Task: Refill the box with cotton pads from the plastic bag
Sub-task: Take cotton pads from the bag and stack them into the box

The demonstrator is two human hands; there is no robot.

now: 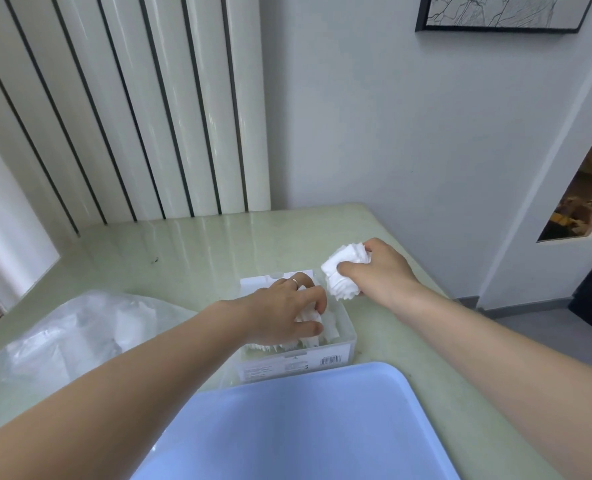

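A clear plastic box (348, 344) with a barcode label stands on the pale green table, its open lid (270, 280) lying behind it. White cotton pads (329, 329) stand on edge inside. My left hand (284, 311) reaches into the box, its fingers curled around a bunch of those pads. Just right of the box and above the table, my right hand (381, 270) grips a separate stack of cotton pads (341, 277). A crumpled clear plastic bag (76, 332) holding more white pads lies to the left.
A light blue tray (294, 427) fills the near foreground right in front of the box. The table (190, 251) backs onto a ribbed white panel and a white wall; its right edge drops to a grey floor.
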